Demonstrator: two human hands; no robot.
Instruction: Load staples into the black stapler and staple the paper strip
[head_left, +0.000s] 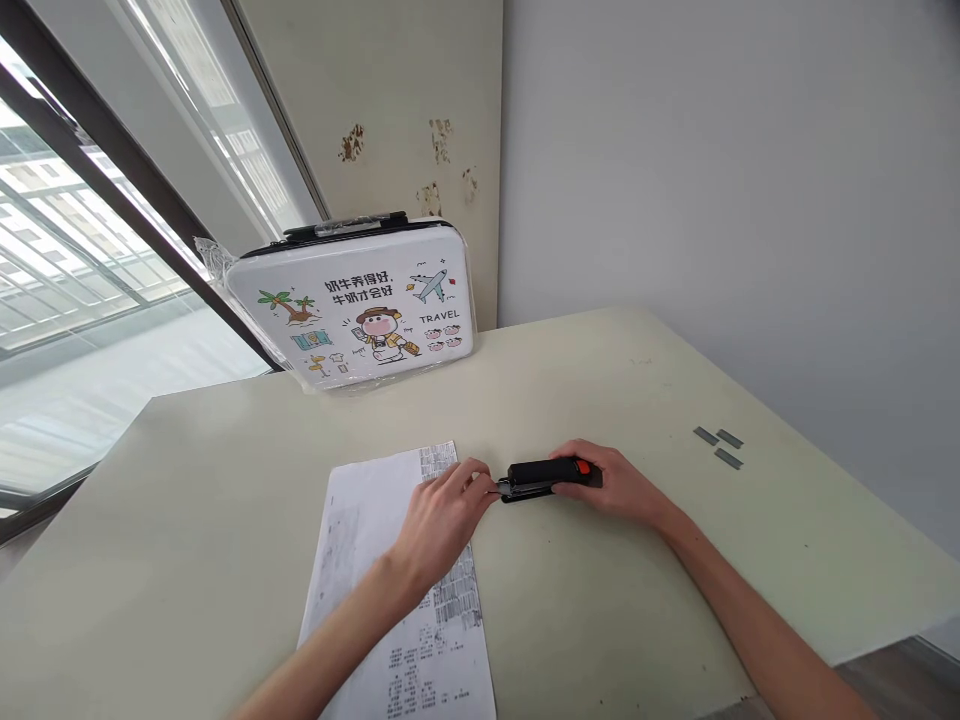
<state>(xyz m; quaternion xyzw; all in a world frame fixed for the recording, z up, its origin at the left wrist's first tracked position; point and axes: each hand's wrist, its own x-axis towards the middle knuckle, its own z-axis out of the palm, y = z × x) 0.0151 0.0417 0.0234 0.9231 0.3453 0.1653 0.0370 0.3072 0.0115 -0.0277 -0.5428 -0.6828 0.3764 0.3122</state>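
A black stapler (541, 472) with a red-orange patch lies level just above or on the table, right of the papers. My right hand (611, 482) is closed around its rear end. The fingers of my left hand (450, 505) are pinched at its front end, where a short metal piece (505, 487) sticks out. What lies between those fingertips is mostly hidden. Beneath my left hand and forearm are printed papers (360, 510), dark with small print along the right side. Three grey strips of staples (728, 458) lie off to the right, apart from both hands.
A white case (300, 345) with cartoon pictures, partly wrapped in clear plastic, stands at the back of the pale table (585, 370). Behind the table on the right is a grey wall (712, 180). A glass window or door (112, 260) is at the left.
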